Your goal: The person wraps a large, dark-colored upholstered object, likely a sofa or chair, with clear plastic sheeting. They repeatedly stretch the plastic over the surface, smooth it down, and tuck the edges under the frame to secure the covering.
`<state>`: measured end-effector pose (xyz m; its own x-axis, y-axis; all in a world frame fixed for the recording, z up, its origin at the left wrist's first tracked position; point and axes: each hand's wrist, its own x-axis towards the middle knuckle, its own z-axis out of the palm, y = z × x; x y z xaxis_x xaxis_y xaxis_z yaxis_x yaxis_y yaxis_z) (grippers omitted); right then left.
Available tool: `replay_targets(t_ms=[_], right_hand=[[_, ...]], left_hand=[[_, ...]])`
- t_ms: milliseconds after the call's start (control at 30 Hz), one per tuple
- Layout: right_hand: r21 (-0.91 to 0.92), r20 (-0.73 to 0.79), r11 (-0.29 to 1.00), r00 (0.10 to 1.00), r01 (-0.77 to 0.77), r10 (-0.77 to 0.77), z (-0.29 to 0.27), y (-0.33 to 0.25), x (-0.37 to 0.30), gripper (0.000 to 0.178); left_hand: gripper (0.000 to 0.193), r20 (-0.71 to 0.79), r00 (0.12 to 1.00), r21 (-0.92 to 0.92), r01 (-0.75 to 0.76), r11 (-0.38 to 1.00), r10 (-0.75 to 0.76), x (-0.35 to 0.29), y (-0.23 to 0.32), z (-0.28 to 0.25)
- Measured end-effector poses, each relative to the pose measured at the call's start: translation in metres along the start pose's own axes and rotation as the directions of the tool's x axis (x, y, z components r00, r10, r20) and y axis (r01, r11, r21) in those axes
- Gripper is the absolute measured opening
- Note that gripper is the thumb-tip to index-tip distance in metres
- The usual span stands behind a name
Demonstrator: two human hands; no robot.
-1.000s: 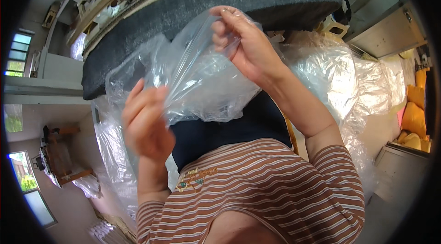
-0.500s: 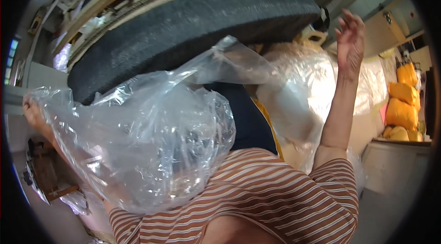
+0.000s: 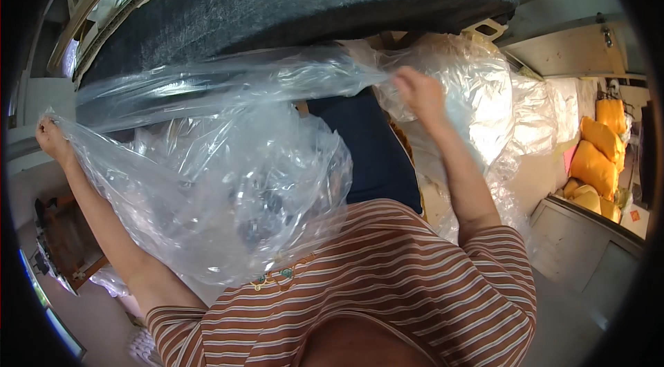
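Observation:
A large sheet of clear plastic film [image 3: 228,180] hangs in loose, crumpled folds in front of my body and over part of my lap. At the far left my left hand [image 3: 53,137] is closed on one edge of it. My right hand [image 3: 420,96], somewhat blurred, grips another part, right of the middle. Between the two hands the upper strip of film is drawn out almost straight. Just beyond it lies a long dark grey block with a fuzzy fabric surface [image 3: 290,1], partly seen through the film.
More wrapped plastic bundles [image 3: 491,90] lie to the right. Farther right, yellow-orange packages [image 3: 595,160] are stacked above a pale cabinet [image 3: 574,236]. A brown wooden piece of furniture [image 3: 66,242] stands at the left. Wooden rails [image 3: 104,1] run behind the grey block.
My right hand, raised and open before, has come down and left and now grips the film. The upper strip is stretched out between my hands. The view has shifted a little.

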<state>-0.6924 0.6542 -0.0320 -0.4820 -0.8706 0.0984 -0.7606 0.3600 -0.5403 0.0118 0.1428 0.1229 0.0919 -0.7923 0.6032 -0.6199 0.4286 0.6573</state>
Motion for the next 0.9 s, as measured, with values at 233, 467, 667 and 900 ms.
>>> replay_targets(t_ms=[233,467,667,900], right_hand=[[-0.024,-0.463,0.959,0.853,-0.283,0.24,-0.202,0.117,0.009,0.023],[-0.059,0.136,0.981,0.975,0.183,-0.174,-0.044,0.092,0.061,0.093],[0.267,0.781,0.963,0.59,-0.019,-0.205,0.028,0.05,0.036,0.045],[-0.874,0.313,0.48,0.843,0.075,0.438,-0.22,0.271,-0.013,0.02]], left_hand=[[0.036,0.018,1.0,0.089,0.022,0.996,-0.023,-0.049,-0.042,0.097],[0.04,0.077,0.992,0.143,0.093,0.985,-0.104,-0.032,-0.051,0.171],[0.042,0.037,0.993,0.389,0.087,0.917,-0.11,-0.015,-0.09,0.084],[0.046,-0.048,0.996,0.395,0.092,0.914,-0.079,-0.049,-0.096,0.147]])
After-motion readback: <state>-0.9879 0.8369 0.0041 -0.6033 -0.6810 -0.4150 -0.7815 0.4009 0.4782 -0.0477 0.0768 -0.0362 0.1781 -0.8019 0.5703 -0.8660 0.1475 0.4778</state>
